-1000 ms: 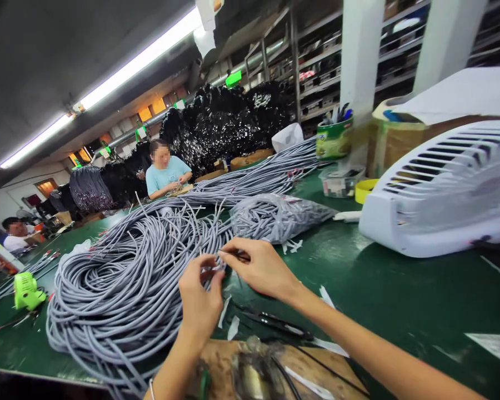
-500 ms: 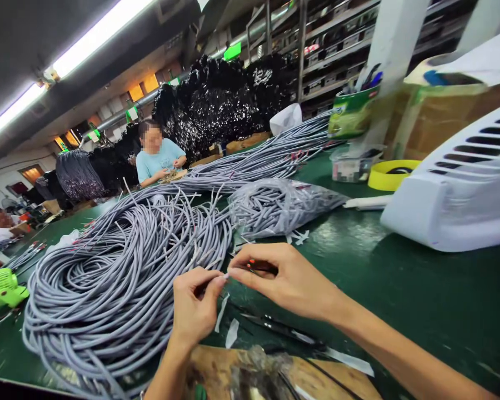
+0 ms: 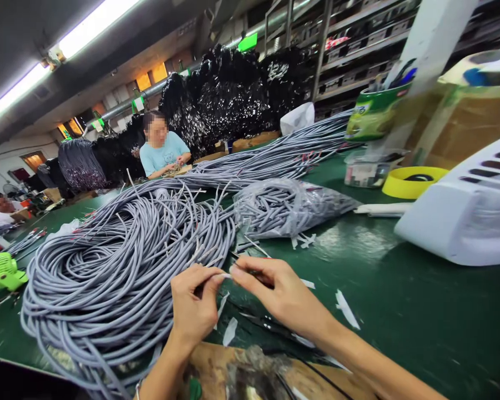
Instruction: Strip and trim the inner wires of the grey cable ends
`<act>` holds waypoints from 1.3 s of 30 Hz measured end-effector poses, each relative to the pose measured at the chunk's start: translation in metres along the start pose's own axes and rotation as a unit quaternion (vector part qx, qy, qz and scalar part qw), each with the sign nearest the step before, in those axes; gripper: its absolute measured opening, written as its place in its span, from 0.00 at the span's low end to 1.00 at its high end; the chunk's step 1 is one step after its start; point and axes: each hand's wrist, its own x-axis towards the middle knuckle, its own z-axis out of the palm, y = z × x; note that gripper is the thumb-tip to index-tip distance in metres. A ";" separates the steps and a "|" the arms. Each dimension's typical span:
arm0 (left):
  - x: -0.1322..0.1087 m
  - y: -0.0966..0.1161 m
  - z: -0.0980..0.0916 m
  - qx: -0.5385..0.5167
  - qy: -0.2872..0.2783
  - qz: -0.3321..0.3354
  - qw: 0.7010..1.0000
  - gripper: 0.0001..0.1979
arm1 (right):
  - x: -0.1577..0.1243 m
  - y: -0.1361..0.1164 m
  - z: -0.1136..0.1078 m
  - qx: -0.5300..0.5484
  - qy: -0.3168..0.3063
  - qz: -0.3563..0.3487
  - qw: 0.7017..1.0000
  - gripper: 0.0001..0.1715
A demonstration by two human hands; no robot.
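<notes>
My left hand (image 3: 195,303) pinches a thin whitish piece (image 3: 226,275) between thumb and forefinger. It is too small to tell whether this is a cable end. Close against its other end, my right hand (image 3: 277,291) has thumb and fingertips pressed together; what they hold is mostly hidden. A dark pointed tip shows just above those fingers. Beside my left hand lies a large coil of grey cables (image 3: 108,278). Below my right hand, partly covered by it, is a dark pair of scissors (image 3: 258,321) on the green table (image 3: 400,311).
A clear bag of short grey cable pieces (image 3: 283,208) lies beyond my hands. White scraps (image 3: 347,308) dot the tabletop. At right are a white vented appliance (image 3: 454,222) and a yellow tape ring (image 3: 412,183). A wooden board (image 3: 216,364) lies nearest me. Across the table sits a co-worker (image 3: 162,150).
The view has shifted slightly. My right hand and forearm are lower, uncovering white scraps to the right. More of the whitish piece shows between my fingertips.
</notes>
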 end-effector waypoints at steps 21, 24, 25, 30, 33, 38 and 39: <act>-0.003 0.003 -0.004 0.045 -0.023 0.024 0.998 0.11 | -0.004 -0.004 -0.006 -0.052 0.059 -0.107 0.991 0.08; -0.002 0.003 -0.005 0.056 -0.058 0.071 0.994 0.11 | -0.001 -0.005 -0.008 -0.002 0.044 -0.016 0.999 0.12; -0.001 0.004 -0.005 0.048 -0.068 0.071 0.994 0.11 | 0.001 -0.005 -0.008 0.034 0.028 0.033 0.998 0.13; -0.002 0.004 -0.007 -0.049 -0.070 -0.006 0.996 0.12 | 0.006 0.002 -0.003 0.258 -0.092 0.258 0.926 0.14; -0.002 -0.003 -0.002 -0.096 -0.026 -0.094 0.991 0.13 | 0.003 0.004 0.004 0.246 -0.083 0.206 0.943 0.15; 0.003 -0.010 0.004 -0.043 -0.037 -0.149 0.987 0.11 | -0.003 0.001 0.004 -0.028 0.104 -0.071 0.992 0.12; 0.004 -0.008 0.002 -0.036 -0.081 -0.138 0.986 0.12 | -0.002 0.002 0.001 -0.060 0.118 -0.088 0.987 0.11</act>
